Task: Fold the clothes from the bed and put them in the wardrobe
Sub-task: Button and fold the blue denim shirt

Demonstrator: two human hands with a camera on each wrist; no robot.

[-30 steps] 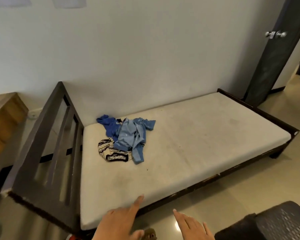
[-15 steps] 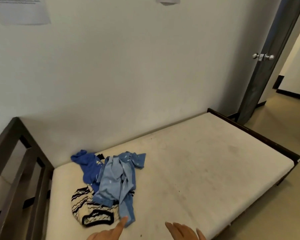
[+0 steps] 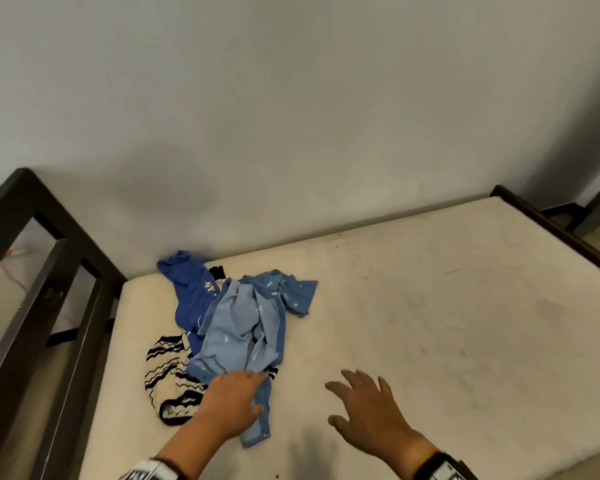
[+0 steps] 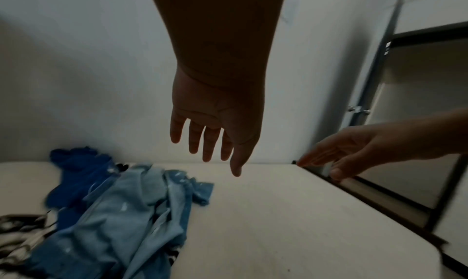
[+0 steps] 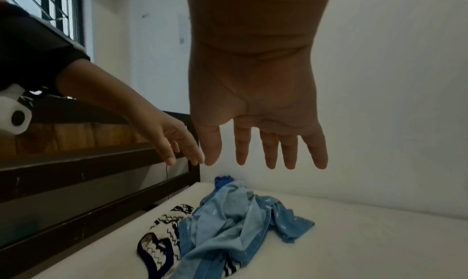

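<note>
A small heap of clothes lies on the bare mattress near the headboard end. On top is a light blue denim garment. A dark blue top lies behind it, and a cream and black zigzag-striped piece sits at the front left. My left hand hovers over the near edge of the denim, fingers straight, holding nothing. My right hand hangs over bare mattress to the right of the heap, fingers spread.
A dark wooden headboard with slats stands at the left end of the bed. A plain wall runs along the far side. The dark bed frame rail edges the right end, with floor beyond it.
The view has closed in on the bed and swung left. Both hands have reached forward over the mattress, the left one arriving above the denim garment.
</note>
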